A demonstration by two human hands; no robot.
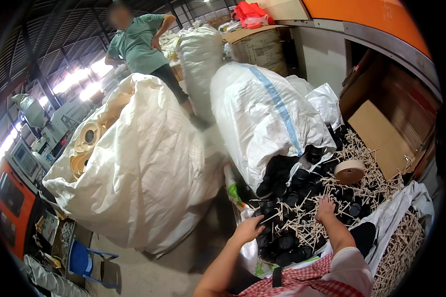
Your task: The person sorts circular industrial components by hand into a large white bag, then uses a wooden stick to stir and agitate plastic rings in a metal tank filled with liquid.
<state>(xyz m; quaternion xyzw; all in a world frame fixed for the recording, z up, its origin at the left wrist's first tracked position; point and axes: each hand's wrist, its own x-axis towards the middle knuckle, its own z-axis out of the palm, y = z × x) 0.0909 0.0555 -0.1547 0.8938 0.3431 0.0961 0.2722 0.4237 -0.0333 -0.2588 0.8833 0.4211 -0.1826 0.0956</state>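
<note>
The left hand (249, 229) reaches over the left edge of a heap of black caps (285, 242) and short beige sticks (305, 225), its grip open, thumb and fingers parted beside the caps. The right hand (325, 209) is down among the sticks nearer the heap's middle, fingers bent; whether its grip has closed on anything, I cannot tell. The caps lie mostly toward the heap's left and near edges, the sticks scattered over them and thickest toward the far right corner. There a round beige reel (349, 174) rests on top. White sacking (394, 218) borders the heap's near right edge, with more sticks beyond it. At the far edge, a bulging white sack with a blue stripe (252, 114) leans over the caps. On the floor to the left stand a large open sack (158, 168) of beige reels (88, 136) and a blue chair (80, 258).
</note>
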